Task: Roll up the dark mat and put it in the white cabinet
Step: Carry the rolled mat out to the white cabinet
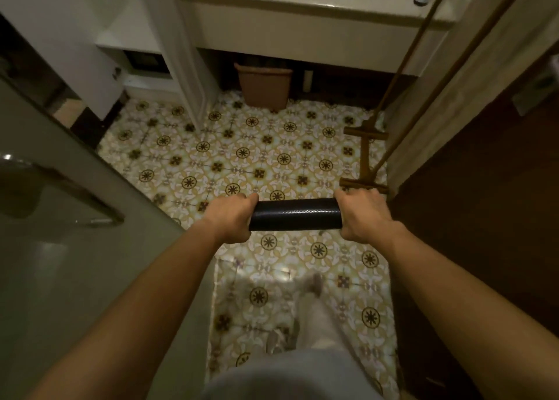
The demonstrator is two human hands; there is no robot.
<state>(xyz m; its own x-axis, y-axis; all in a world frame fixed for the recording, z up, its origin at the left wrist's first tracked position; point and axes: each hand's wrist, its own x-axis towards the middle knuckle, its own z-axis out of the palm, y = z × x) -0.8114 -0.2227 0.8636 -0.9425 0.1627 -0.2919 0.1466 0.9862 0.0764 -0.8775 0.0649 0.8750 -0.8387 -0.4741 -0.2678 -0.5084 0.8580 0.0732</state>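
Observation:
The dark mat (295,214) is rolled into a tight black tube and held level above the patterned tile floor, at about waist height in front of me. My left hand (232,217) grips its left end and my right hand (363,215) grips its right end. The white cabinet (187,51) stands at the far left with its door swung open; a shelf and a dark box show inside it.
A sink counter (302,12) runs across the far end, with a brown bin (263,86) under it. A wooden rack (367,154) leans at the right by a doorway. A glass door with a handle (60,194) fills the left side. My leg and foot show below.

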